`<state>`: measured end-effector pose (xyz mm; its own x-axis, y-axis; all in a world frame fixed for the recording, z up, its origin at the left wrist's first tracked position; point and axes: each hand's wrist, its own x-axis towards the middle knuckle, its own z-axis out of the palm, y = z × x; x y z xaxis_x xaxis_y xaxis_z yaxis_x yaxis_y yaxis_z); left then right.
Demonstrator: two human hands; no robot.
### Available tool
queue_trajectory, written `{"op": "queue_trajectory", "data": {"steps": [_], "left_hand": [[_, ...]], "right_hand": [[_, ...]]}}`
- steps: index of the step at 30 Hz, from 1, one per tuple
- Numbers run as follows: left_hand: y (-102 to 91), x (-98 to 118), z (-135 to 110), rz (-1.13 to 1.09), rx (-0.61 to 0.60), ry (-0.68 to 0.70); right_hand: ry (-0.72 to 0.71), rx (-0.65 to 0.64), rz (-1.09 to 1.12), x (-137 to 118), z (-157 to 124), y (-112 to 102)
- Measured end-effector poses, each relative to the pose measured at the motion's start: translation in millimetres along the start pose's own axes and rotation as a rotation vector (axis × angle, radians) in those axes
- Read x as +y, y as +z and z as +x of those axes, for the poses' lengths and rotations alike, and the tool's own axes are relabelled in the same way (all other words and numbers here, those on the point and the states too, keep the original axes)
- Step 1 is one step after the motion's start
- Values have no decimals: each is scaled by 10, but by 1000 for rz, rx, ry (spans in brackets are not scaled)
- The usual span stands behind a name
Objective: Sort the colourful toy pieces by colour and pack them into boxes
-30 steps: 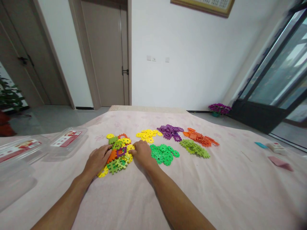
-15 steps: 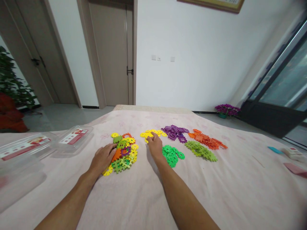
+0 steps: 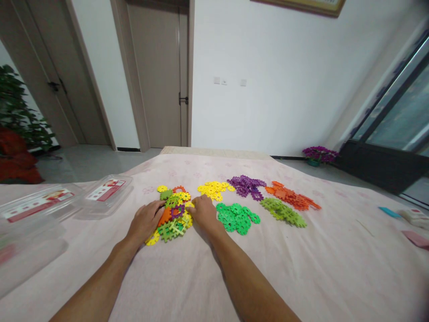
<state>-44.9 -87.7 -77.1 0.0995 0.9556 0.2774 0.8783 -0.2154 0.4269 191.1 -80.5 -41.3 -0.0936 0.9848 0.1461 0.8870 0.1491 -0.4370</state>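
Observation:
A mixed heap of plastic interlocking pieces (image 3: 172, 210) in yellow, green, orange and purple lies on the pink cloth (image 3: 301, 268). My left hand (image 3: 145, 220) rests on the heap's left side, fingers bent over the pieces. At the heap's right edge my right hand (image 3: 203, 213) has its fingers curled down onto a yellow piece. Beyond them lie sorted piles: yellow (image 3: 214, 189), purple (image 3: 247, 185), orange (image 3: 291, 197), dark green (image 3: 237, 216) and light green (image 3: 283, 212).
Clear plastic boxes with red labels (image 3: 106, 191) stand at the left, with another (image 3: 36, 205) beside them. Small pink, white and teal items (image 3: 410, 221) lie at the far right. A door, a potted plant and a glass sliding door surround the covered surface.
My right hand went out to the yellow pile half a second ago and has come back to the mixed heap's right edge. The left hand has stayed on the heap.

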Motion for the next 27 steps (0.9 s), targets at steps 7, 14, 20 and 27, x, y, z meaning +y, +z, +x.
{"op": "queue_trajectory", "data": {"steps": [7,14,20,27], "left_hand": [[-18,21,-3,22,-1,-2],[-25,31,-6,13,1,2],[-8,10,-4,9,13,1],[4,-18,7,14,0,7]], "right_hand": [[45,-36,37,46,78,13],[89,-50,77,62,129,15],[64,-96,49,60,133,-9],[97,-53,96,69,144,13]]}}
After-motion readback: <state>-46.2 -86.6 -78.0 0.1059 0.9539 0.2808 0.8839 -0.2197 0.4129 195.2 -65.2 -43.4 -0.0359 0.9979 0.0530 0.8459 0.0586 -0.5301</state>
